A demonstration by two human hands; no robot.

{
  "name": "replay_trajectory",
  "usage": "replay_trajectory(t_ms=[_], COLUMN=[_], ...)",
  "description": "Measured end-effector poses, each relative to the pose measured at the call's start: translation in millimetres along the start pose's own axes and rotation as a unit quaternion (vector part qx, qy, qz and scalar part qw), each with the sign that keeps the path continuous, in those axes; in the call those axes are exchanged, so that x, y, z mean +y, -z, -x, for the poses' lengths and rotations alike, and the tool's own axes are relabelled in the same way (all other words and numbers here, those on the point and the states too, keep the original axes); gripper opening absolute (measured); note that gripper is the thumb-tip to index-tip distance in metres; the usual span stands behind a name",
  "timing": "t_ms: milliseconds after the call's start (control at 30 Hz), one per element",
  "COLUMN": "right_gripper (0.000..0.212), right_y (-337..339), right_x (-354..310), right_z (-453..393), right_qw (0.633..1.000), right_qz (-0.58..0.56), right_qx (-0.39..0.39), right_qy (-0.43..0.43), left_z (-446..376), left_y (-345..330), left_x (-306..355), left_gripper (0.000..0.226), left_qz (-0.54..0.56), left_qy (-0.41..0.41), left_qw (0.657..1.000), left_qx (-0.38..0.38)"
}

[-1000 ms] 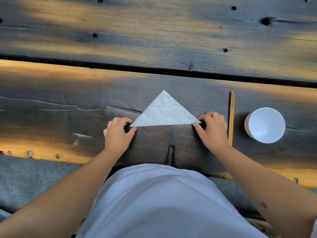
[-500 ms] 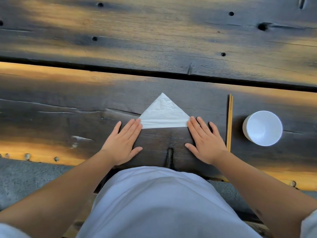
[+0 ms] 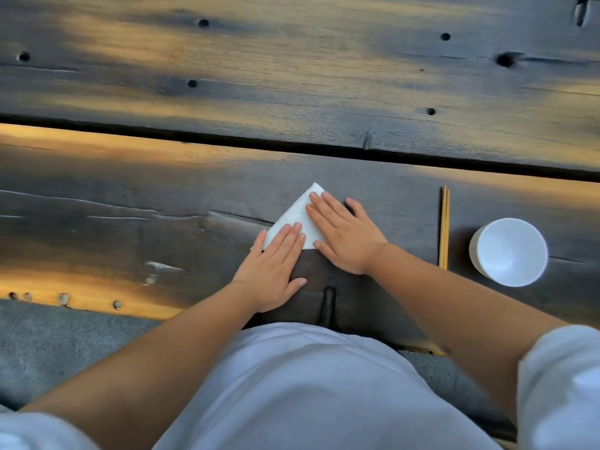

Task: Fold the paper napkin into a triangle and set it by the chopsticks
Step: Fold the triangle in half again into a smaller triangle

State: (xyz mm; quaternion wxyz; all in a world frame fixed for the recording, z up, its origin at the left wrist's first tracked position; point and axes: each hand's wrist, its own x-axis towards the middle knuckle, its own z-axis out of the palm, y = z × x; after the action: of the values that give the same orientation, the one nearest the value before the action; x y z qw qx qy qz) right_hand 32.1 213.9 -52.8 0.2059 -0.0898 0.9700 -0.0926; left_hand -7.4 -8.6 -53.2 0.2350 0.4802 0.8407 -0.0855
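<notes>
1 napkin point(image 3: 292, 219) folded | 2 chopsticks point(image 3: 443, 227) right | 1 cup point(image 3: 508, 251) | left hand point(image 3: 272, 271), right hand point(image 3: 345, 237) flat, spread, pressing napkin

Folded napkin point(image 3: 292, 219): on the plank table point(image 3: 130, 228), under both flat hands. Left hand point(image 3: 276, 267): on its near left corner. Right hand point(image 3: 344, 235): on its right half, fingertips near the far point. Chopsticks point(image 3: 443, 227): right of the right hand, apart from it. Cup point(image 3: 508, 251): just right of the chopsticks.

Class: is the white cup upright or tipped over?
Upright: the white cup shows its round open mouth facing up, beside the chopsticks.
</notes>
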Motion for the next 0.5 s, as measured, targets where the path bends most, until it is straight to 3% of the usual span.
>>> replay_trajectory(t_ms=[100, 200, 400, 500], right_gripper=[0.065, 0.067, 0.069, 0.070], right_y=[1, 3, 2, 1], right_x=[18, 22, 6, -6], right_z=[-9, -7, 4, 8], right_qw=[0.999, 0.999, 0.990, 0.979], right_qz=[0.024, 0.022, -0.026, -0.027], right_qx=[-0.033, -0.023, 0.030, 0.039], right_qy=[0.030, 0.006, -0.133, -0.198], left_z=[6, 14, 8, -4], left_y=[-4, -3, 7, 19], left_x=[-16, -30, -23, -1], left_gripper=[0.082, 0.082, 0.084, 0.081], left_qz=[-0.020, -0.019, 0.074, 0.097], left_qy=[-0.004, 0.025, 0.156, 0.119], left_qw=[1.000, 0.999, 0.985, 0.987], left_qx=[-0.014, -0.028, 0.002, 0.045])
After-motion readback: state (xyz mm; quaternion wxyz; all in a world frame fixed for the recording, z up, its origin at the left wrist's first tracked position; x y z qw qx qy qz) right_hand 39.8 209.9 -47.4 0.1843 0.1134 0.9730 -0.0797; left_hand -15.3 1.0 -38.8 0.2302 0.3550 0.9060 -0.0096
